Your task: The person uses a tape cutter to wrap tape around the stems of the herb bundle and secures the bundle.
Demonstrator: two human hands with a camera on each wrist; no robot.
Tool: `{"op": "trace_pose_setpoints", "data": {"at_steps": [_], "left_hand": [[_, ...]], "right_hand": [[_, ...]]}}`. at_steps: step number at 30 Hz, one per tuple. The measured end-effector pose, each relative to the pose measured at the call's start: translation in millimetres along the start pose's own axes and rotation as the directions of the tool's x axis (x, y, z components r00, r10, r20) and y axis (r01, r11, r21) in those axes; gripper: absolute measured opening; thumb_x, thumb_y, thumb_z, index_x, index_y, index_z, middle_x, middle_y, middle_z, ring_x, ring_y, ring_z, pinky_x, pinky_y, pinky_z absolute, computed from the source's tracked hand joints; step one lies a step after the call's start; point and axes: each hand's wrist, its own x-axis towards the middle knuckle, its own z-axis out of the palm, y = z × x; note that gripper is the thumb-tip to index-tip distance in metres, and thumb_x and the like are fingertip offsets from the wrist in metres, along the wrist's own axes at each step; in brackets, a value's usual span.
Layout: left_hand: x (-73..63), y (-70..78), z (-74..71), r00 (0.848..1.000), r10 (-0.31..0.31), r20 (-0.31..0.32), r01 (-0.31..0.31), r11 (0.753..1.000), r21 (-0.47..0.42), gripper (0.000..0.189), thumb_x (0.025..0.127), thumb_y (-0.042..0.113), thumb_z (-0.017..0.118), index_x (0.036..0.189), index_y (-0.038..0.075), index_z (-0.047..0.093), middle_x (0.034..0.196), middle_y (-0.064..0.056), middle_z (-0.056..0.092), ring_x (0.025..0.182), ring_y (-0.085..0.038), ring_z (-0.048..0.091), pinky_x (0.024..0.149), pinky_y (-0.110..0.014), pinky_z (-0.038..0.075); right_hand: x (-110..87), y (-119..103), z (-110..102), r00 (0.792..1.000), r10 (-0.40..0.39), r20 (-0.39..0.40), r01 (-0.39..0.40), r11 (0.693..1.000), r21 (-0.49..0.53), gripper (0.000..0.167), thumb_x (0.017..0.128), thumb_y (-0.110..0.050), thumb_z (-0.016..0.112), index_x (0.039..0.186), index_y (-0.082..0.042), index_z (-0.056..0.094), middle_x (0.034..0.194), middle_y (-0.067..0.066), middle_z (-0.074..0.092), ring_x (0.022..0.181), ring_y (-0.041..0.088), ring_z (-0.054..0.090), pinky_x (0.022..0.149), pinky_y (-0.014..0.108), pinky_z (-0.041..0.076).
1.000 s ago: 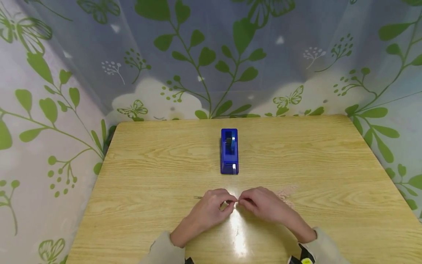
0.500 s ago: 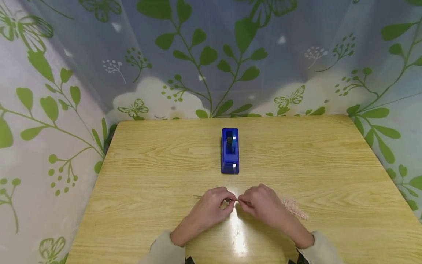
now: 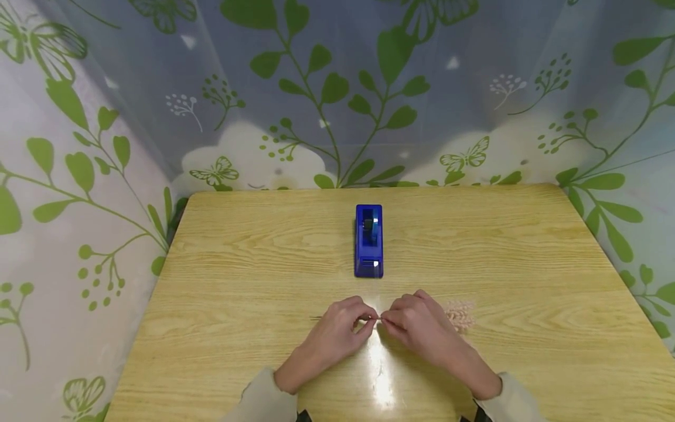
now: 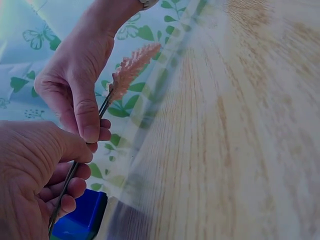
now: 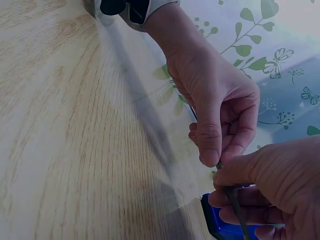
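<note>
Both hands pinch the thin dark stems (image 4: 67, 187) of a pinkish wheat-like spray, held roughly level above the table in the head view. My left hand (image 3: 337, 331) grips them with thumb and fingertips, and the stem ends poke out to its left. Close beside it, my right hand (image 3: 422, 325) pinches the stems nearer the fluffy pale-pink head (image 3: 460, 315), which shows past that hand's far side. The fingertips almost meet. Beyond them stands a blue tape dispenser (image 3: 369, 252), from whose front a faint clear strip appears to extend toward the fingers.
The wood-grain table (image 3: 253, 246) carries a bright glare patch in front of the hands. A curtain (image 3: 337, 117) printed with green leaves and butterflies hangs behind and at both sides of the table.
The pink head swung toward the near right, then back up behind the right hand. My right hand has risen slightly in the head view; the left hand has barely moved.
</note>
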Motion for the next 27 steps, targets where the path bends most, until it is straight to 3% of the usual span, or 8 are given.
{"op": "trace_pose_setpoints", "data": {"at_steps": [4, 10, 13, 18, 27], "left_hand": [[-0.6, -2.3, 1.4, 1.0, 0.008, -0.013, -0.008, 1.0, -0.009, 0.009, 0.09, -0.002, 0.077, 0.096, 0.005, 0.077, 0.086, -0.002, 0.07, 0.079, -0.011, 0.069, 0.07, -0.016, 0.057], [-1.0, -3.6, 2.0, 0.999, 0.017, -0.029, -0.018, 1.0, -0.016, 0.01, 0.09, -0.004, 0.076, 0.095, 0.004, 0.077, 0.085, -0.002, 0.07, 0.076, -0.009, 0.067, 0.069, -0.017, 0.057], [-1.0, -3.4, 2.0, 1.0, 0.009, -0.023, -0.009, 1.0, -0.012, 0.009, 0.09, -0.004, 0.076, 0.095, 0.004, 0.077, 0.085, -0.001, 0.07, 0.076, -0.009, 0.065, 0.069, -0.016, 0.056], [-0.7, -3.4, 2.0, 1.0, -0.002, -0.016, 0.002, 1.0, -0.02, 0.009, 0.089, -0.004, 0.077, 0.094, 0.004, 0.076, 0.086, -0.002, 0.07, 0.075, -0.008, 0.064, 0.067, -0.017, 0.056], [-1.2, -4.0, 1.6, 1.0, -0.001, -0.027, -0.001, 0.999, -0.039, 0.013, 0.088, -0.005, 0.078, 0.093, 0.006, 0.073, 0.087, -0.002, 0.069, 0.074, -0.015, 0.066, 0.068, -0.019, 0.057]], "right_hand": [[1.5, -0.9, -3.4, 0.994, 0.077, 0.074, -0.082, 0.995, 0.062, 0.005, 0.087, -0.016, 0.085, 0.084, -0.019, 0.081, 0.075, -0.012, 0.068, 0.068, 0.005, 0.058, 0.067, 0.028, 0.041], [2.0, -3.2, -7.9, 0.964, 0.154, 0.215, -0.173, 0.982, 0.076, 0.011, 0.099, -0.018, 0.072, 0.09, -0.017, 0.078, 0.077, -0.011, 0.065, 0.074, 0.011, 0.059, 0.075, 0.042, 0.053], [2.5, -3.3, -7.6, 0.968, 0.14, 0.208, -0.155, 0.986, 0.054, 0.011, 0.098, -0.016, 0.072, 0.088, -0.017, 0.078, 0.076, -0.01, 0.064, 0.073, 0.01, 0.058, 0.073, 0.04, 0.052], [3.1, -2.0, -6.5, 0.983, 0.095, 0.16, -0.101, 0.994, 0.03, 0.012, 0.094, -0.015, 0.075, 0.082, -0.019, 0.075, 0.072, -0.012, 0.06, 0.066, 0.006, 0.051, 0.066, 0.027, 0.038], [1.8, 0.5, -2.6, 0.996, 0.041, 0.073, -0.042, 0.999, 0.013, 0.01, 0.088, -0.014, 0.081, 0.08, -0.018, 0.076, 0.073, -0.012, 0.064, 0.063, 0.003, 0.051, 0.064, 0.025, 0.035]]}}
